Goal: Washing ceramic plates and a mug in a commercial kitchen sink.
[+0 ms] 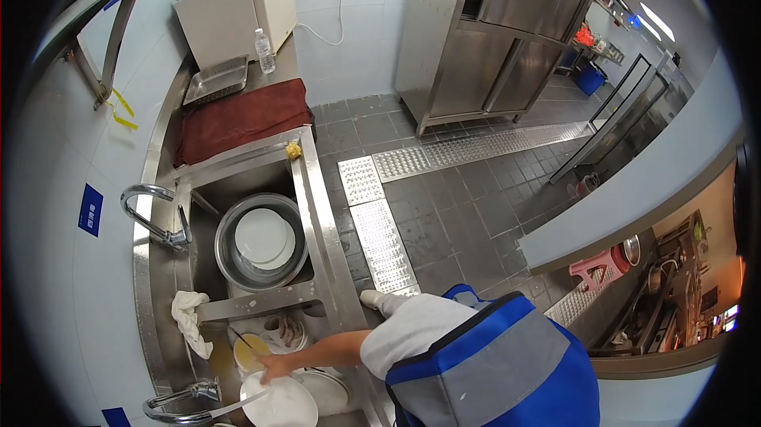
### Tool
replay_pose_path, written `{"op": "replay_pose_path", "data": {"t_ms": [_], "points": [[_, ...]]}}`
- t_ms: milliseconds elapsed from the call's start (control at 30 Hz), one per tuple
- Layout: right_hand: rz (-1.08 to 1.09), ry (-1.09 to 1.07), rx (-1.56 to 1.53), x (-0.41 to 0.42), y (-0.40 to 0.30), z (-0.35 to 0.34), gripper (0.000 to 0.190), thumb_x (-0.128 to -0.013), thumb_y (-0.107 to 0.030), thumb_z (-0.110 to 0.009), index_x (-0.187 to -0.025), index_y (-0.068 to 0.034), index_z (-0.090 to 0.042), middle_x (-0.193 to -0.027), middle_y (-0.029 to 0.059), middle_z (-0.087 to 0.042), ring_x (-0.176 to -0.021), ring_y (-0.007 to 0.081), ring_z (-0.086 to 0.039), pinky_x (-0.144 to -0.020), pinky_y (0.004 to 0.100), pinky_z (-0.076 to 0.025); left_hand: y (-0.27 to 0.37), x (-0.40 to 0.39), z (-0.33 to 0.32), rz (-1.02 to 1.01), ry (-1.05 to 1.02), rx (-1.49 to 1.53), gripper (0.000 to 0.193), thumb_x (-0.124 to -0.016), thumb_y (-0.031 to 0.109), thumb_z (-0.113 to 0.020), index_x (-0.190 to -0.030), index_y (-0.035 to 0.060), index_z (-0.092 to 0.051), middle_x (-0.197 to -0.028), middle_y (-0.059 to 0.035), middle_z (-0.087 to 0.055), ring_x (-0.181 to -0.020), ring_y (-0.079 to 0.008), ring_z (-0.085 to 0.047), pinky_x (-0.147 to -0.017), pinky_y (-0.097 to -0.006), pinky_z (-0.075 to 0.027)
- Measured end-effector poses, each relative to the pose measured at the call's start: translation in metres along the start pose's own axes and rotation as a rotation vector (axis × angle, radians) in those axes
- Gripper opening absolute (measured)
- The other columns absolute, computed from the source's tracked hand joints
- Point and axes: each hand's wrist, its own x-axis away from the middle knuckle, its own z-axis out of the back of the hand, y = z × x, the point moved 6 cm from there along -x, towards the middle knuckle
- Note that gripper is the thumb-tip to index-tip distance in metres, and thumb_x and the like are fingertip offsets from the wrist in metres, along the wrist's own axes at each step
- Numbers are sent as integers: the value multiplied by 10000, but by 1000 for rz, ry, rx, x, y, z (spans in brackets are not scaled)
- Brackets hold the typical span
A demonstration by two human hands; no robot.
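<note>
My right hand (pixel 274 366) reaches into the near sink basin, its fingers at the rim of a white plate (pixel 279 404), which it appears to grip. A pale stream from the lower faucet (pixel 205 391) runs over that plate. Just past the fingers sits a bowl of yellowish liquid (pixel 248 351) with a thin dark stick leaning in it. More white dishes (pixel 327 390) lie beside the held plate, and a white cup or bowl with brown residue (pixel 274 326) stands above. My left hand is out of view.
The neighbouring basin holds a metal pot (pixel 223 249) with white plates (pixel 261 235). A white cloth (pixel 187 320) hangs by the divider (pixel 261 301). A yellow scrubber (pixel 293 151), a dark red cloth (pixel 244 121), a perforated tray (pixel 217 82) and a plastic bottle (pixel 264 52) lie beyond.
</note>
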Motion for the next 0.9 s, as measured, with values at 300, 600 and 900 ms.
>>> {"op": "replay_pose_path", "data": {"t_ms": [300, 600, 900], "points": [[392, -329, 456, 31, -78, -41, 225, -715, -173, -590, -920, -81, -588, -873, 149, -621, -877, 364, -586, -727, 456, -461, 5, 4, -5, -8, -20, -7, 545, -866, 243, -555, -1285, -55, -377, -1286, -192, -445, -1155, -331, -459, -940, -497, -402], [736, -581, 673, 41, -21, -98, 629, -897, -480, -310, -1382, -96, -194, -1425, 110, -238, -1305, 333, -218, -986, 540, -242, -8, 6, 13, -4, 15, 8, 552, -860, 238, -568, -1287, -54, -375, -1282, -191, -448, -1149, -332, -465, -933, -493, -411], [-447, -705, -553, -23, -5, -36, 575, -725, -466, -678, -1126, -58, -616, -1121, 74, -591, -995, 215, -556, -832, 390, -436, -5, 68, 106, 27, 82, 484, 600, -804, 190, -659, -1272, -54, -375, -1222, -215, -481, -1082, -330, -501, -885, -440, -463]]}}
